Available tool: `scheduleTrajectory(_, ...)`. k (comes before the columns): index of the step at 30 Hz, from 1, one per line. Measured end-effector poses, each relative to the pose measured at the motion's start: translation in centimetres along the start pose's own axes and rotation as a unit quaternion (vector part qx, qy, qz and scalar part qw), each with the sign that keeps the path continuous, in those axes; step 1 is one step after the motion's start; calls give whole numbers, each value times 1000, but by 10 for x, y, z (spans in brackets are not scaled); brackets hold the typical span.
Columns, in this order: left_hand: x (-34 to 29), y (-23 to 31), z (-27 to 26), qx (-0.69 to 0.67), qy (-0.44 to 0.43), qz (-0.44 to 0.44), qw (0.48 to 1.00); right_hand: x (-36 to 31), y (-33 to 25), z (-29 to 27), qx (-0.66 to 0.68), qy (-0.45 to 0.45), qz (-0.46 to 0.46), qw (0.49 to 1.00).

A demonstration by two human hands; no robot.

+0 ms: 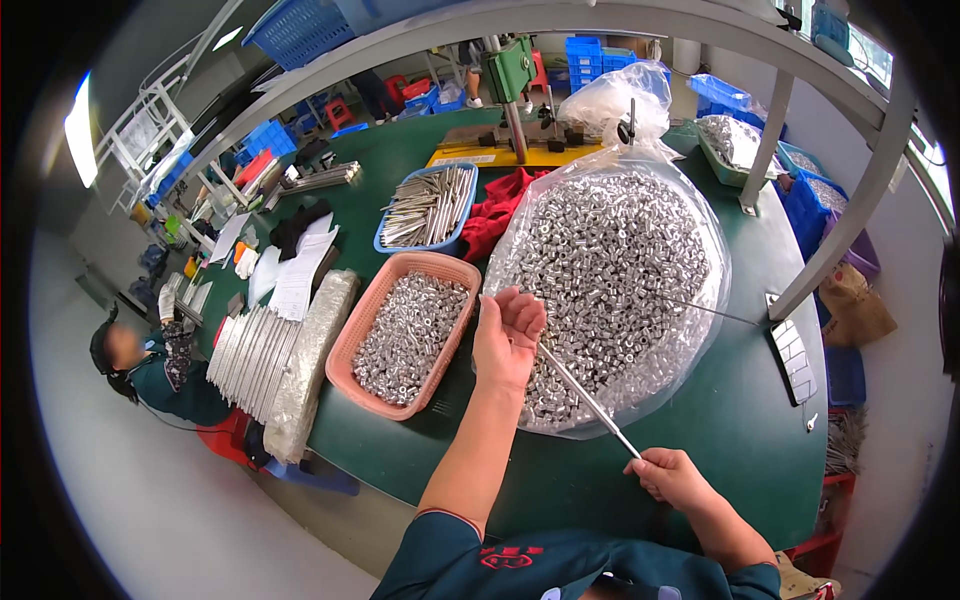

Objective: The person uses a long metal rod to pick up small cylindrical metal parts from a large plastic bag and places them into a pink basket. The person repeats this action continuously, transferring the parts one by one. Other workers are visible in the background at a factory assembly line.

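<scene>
My right hand closes its fingers round the lower end of a slim silver metal rod. The rod slants up and left over the edge of a large, wide-open clear plastic bag. Inside the bag lies a heap of small silver metal sleeves. My left hand is palm up at the bag's left edge, its fingers loosely curled and the palm showing nothing in it. The rod's upper end comes right beside this hand; whether they touch I cannot tell. A pink basket of similar sleeves stands to the left.
Behind the basket is a blue tray of metal rods, beside a red cloth. A green press stands at the back. Wrapped rods lie left. Shelf posts frame the right. A co-worker sits far left.
</scene>
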State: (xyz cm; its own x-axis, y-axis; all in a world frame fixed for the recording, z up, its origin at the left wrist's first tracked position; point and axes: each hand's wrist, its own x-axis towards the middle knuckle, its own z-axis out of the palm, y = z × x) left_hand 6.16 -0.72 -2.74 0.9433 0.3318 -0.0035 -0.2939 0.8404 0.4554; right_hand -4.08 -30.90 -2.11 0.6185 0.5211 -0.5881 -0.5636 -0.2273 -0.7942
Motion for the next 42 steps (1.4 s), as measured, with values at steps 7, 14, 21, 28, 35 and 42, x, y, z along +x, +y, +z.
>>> scheduleTrajectory(7, -3, -2, 5, 56, -98, -69, 991, -3, -4, 4, -32, -16, -12, 999)
scheduleTrajectory(14, -14, -9, 12, 253, -146, -19, 956, -2, 1, 2, -6, -19, -4, 1000)
scheduleTrajectory(21, -25, -6, 21, 584, -258, 19, 769, -2, 0, -1, -213, 95, -118, 965)
scheduleTrajectory(28, -27, -14, 46, 150, -109, -27, 982, 1, -1, -8, -89, 68, -93, 989)
scheduleTrajectory(35, -25, -33, 12, 738, -117, 166, 643, 5, 0, -18, 52, 141, -128, 980)
scheduleTrajectory(42, -39, -69, 36, 852, -264, 280, 354, 3, -1, -21, 61, 148, -132, 978)
